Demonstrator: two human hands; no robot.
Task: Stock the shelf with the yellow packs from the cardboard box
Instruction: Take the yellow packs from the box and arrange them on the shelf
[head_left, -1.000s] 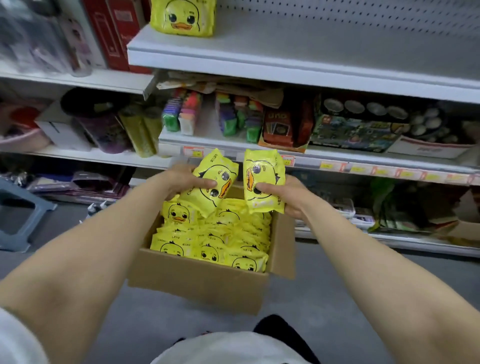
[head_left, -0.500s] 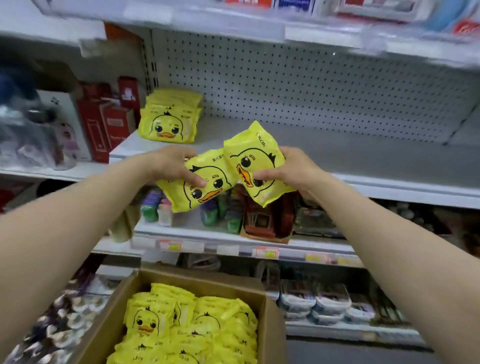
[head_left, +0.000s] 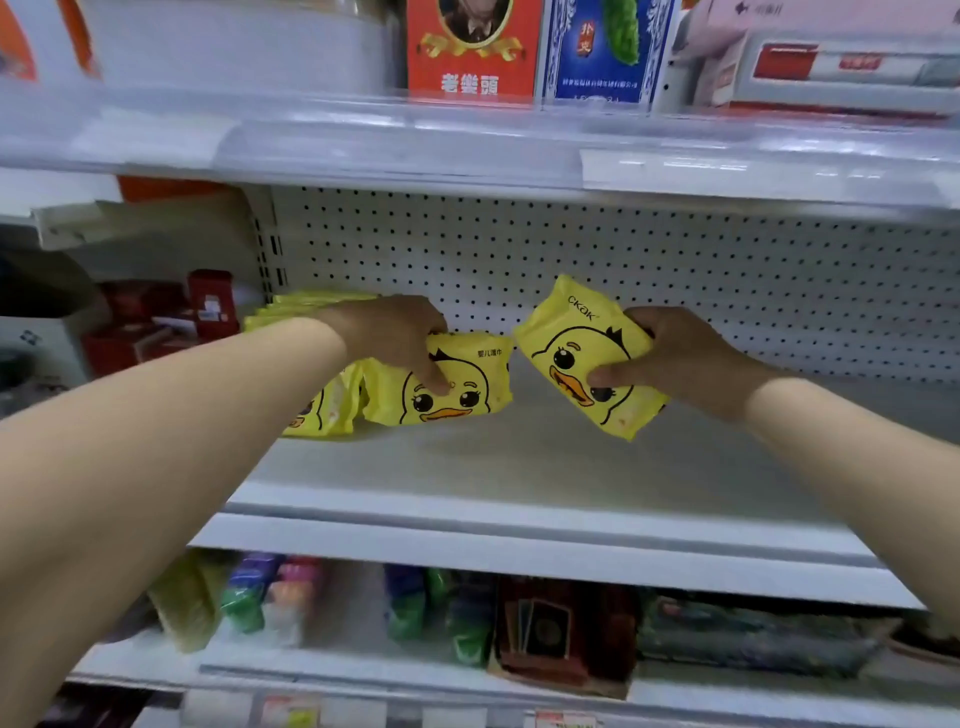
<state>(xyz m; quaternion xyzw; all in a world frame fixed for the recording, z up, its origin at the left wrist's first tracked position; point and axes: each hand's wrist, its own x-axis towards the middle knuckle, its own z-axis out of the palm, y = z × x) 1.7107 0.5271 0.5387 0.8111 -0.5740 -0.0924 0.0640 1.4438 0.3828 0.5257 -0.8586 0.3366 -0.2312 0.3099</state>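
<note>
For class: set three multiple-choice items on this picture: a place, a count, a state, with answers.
1. Where does the left hand hold the left pack?
A) top shelf B) bottom shelf C) beside the stacked packs on the middle shelf
2. How many packs are in hands?
A) two B) one C) four
3. The right pack, in the right hand, is:
A) lying flat B) tilted, off the shelf C) torn open
Answers: C, it sits right of the stack; A, one per hand; B, fingers grip it in the air.
</note>
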